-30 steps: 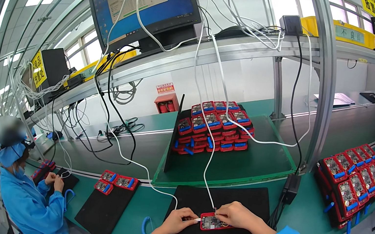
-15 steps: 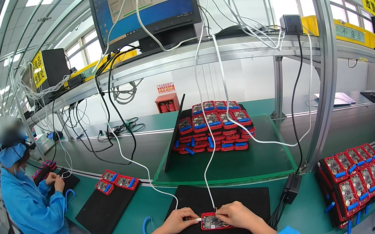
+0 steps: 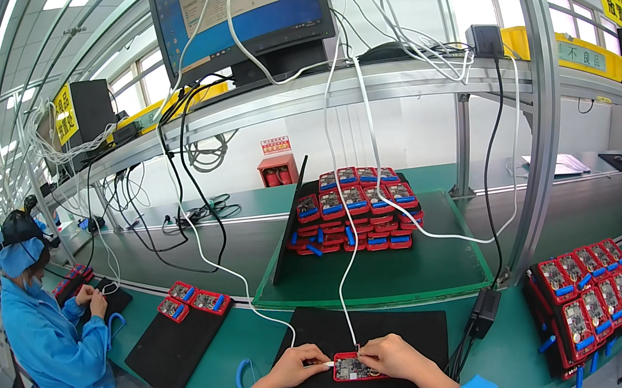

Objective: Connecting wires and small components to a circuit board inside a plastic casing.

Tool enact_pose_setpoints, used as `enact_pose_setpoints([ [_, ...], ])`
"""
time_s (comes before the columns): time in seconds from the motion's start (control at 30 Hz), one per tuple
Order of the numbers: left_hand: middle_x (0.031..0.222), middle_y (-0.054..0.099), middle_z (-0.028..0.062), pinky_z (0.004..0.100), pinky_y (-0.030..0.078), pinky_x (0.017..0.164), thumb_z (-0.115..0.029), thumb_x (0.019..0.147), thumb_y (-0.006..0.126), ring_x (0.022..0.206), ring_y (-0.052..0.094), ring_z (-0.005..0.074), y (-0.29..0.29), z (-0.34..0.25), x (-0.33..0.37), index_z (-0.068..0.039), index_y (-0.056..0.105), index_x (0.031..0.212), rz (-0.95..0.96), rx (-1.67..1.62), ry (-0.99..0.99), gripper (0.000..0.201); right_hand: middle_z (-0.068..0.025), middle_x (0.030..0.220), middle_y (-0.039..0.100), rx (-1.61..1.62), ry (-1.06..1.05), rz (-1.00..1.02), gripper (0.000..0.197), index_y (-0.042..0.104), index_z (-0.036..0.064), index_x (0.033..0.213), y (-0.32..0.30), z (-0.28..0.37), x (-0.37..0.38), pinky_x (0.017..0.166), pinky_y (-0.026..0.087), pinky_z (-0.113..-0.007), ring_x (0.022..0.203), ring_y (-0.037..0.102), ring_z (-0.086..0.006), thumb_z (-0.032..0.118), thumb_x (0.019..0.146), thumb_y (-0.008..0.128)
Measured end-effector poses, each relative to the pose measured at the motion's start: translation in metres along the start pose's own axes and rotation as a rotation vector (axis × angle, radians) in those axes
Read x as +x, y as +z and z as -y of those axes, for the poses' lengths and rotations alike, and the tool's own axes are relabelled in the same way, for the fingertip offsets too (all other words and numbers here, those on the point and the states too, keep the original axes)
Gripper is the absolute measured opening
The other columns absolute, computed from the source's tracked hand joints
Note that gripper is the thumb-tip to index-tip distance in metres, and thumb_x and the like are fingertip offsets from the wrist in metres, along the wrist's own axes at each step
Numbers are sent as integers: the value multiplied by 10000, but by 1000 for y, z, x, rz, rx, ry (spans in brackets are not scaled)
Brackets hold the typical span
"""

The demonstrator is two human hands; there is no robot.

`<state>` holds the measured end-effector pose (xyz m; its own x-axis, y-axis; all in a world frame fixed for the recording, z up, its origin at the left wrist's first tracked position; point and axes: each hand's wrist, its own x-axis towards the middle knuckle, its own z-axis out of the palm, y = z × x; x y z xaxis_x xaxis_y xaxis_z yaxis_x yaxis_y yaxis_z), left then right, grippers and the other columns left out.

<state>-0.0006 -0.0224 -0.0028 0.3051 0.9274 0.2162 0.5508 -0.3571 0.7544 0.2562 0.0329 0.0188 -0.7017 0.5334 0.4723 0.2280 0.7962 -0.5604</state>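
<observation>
Red board (image 3: 354,368) in both hands, white cable (image 3: 348,266) above

I'm looking down on a green table (image 3: 505,362) that runs from left to right, and directly on it lies a black mat (image 3: 369,360) in front of me, with a red circuit module (image 3: 354,368) resting on that mat. To the left lies a second black mat (image 3: 171,343) carrying three small red modules (image 3: 192,301), while a raised green platform (image 3: 395,278) behind the near mat bears a stack of red modules (image 3: 354,209). At the right, just beside the table's edge, sits a tilted tray of red modules (image 3: 585,301), and a small black power adapter (image 3: 484,312) stands near the platform's corner
</observation>
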Motion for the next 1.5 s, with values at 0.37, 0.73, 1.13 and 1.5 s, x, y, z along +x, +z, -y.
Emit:
enact_pose_setpoints([
  [0.37, 803, 593, 67, 280, 473, 639, -109, 776, 749, 689, 571, 172, -1, -14, 5, -46, 687, 942, -3, 121, 88, 188, -158, 752, 634, -31, -2, -8, 84, 667, 29, 801, -3, 4, 0, 653, 526, -427, 708, 636, -353, 111, 789, 652],
  [0.73, 797, 650, 111, 305, 462, 558, -69, 876, 642, 643, 625, 186, -2, -14, 11, 3, 612, 998, 50, -71, 70, 145, -67, 726, 652, 225, 323, -492, 69, 708, 2, 862, -16, -1, 1, 532, 495, -223, 626, 630, -89, 25, 843, 646],
  [1.13, 889, 655, 79, 332, 484, 664, -290, 733, 797, 777, 627, 233, -35, -34, 35, -50, 723, 935, 359, 405, 84, 322, -62, 732, 648, 163, 290, -843, 65, 684, -43, 888, -18, -7, -4, 476, 473, -210, 591, 596, -72, -31, 831, 654],
  [1.5, 948, 595, 206, 433, 514, 819, -368, 611, 795, 944, 580, 342, 48, -100, 113, 91, 577, 990, 562, 737, 244, 634, -74, 784, 644, 63, 177, -1079, 119, 663, -67, 947, -37, -15, -9, 510, 493, -200, 621, 600, -83, -75, 830, 646],
])
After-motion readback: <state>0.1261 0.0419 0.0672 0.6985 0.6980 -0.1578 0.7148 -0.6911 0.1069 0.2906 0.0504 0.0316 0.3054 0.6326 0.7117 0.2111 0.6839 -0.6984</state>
